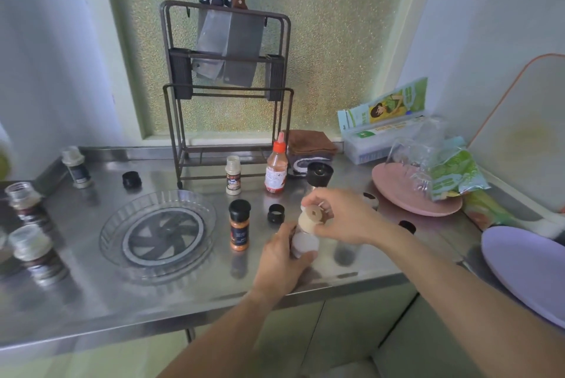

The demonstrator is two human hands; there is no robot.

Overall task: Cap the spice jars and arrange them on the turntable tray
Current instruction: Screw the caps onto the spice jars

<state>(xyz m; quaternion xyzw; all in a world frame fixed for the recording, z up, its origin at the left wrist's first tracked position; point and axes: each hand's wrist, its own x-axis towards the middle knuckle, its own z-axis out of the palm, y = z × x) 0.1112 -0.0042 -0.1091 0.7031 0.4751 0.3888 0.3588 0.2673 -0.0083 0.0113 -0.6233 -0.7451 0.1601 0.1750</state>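
Note:
My left hand (282, 258) grips a white jar (302, 243) above the steel counter's front. My right hand (342, 218) holds a beige cap (310, 218) on top of that jar. The clear turntable tray (116, 234) with a dark spoked centre lies to the left, holding nothing. An orange spice jar (239, 229) with a black cap stands between tray and hands. Loose black caps (276, 213) (132, 178) (407, 226) lie on the counter. Uncapped jars (24, 203) (33, 252) stand at the far left. A small white-topped jar (233, 175) stands near the rack.
A knife rack (226, 96) stands at the back centre. A red sauce bottle (276, 166), a black-topped grinder (319, 174), a folded brown cloth (308, 145), a pink plate (397, 197) with bags and a lilac plate (526, 267) fill the right side. Another dark jar (76, 168) stands back left.

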